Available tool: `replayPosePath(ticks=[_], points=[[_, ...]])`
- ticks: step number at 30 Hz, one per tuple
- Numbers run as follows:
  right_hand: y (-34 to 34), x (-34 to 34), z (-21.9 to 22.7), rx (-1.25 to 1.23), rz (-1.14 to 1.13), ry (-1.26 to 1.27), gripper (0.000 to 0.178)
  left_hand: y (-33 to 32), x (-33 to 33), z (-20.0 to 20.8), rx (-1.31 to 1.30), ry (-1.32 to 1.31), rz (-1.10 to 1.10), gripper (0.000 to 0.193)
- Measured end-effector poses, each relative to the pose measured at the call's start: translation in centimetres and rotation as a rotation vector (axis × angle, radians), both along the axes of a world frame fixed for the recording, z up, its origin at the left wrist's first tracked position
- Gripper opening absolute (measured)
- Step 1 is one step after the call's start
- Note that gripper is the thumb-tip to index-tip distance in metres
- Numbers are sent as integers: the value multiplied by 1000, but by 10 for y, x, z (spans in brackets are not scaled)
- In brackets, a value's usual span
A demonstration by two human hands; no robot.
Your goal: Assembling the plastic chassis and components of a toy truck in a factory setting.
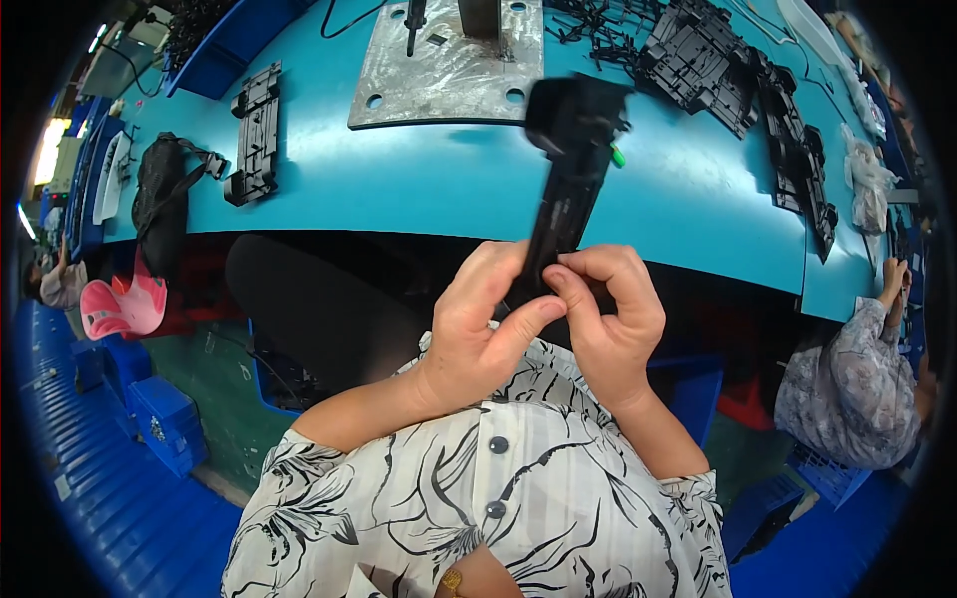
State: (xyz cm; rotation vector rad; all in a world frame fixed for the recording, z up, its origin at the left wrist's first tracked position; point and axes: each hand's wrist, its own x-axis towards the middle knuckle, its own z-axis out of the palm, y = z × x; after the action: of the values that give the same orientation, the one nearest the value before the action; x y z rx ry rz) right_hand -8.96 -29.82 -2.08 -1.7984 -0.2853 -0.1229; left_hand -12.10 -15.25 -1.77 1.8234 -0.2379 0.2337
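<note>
Between my hands, over the near edge of the table, a long black plastic part is tilted up and away from me. Its far end is wider, blocky and blurred, with a small bright green bit at its right side. Around the lower left of the part my left hand is closed, thumb pressed against its near end. My right hand pinches that same end from the right with thumb and forefinger. Fingers cover the part's near tip, so its shape there is hidden.
A metal plate with an upright post stands mid-table. Black moulded parts lie at left and heaped at right. A blue bin sits far left, near a black bag. Another person sits at right.
</note>
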Motion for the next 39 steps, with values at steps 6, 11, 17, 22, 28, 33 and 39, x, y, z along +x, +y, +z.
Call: replayPosePath(ticks=[6, 11, 17, 22, 28, 33, 39], points=[[-10, -3, -5, 192, 149, -10, 28, -4, 10, 6, 409, -384, 30, 56], [-6, -5, 1, 373, 109, 194, 33, 1, 17, 18, 291, -318, -14, 64], [-1, 2, -8, 554, 64, 293, 35, 33, 26, 16, -23, 96, -73, 49], [6, 12, -1, 722, 108, 506, 32, 50, 37, 9, -431, 493, -155, 31], [12, 21, 6, 591, 138, 580, 32, 61, 39, 4, -843, 708, -255, 27], [13, 29, -2, 634, 142, 709, 33, 67, 43, 5, -897, 725, -232, 24], [26, 42, 5, 708, 265, 745, 32, 83, 47, -2, -903, 701, -167, 22]])
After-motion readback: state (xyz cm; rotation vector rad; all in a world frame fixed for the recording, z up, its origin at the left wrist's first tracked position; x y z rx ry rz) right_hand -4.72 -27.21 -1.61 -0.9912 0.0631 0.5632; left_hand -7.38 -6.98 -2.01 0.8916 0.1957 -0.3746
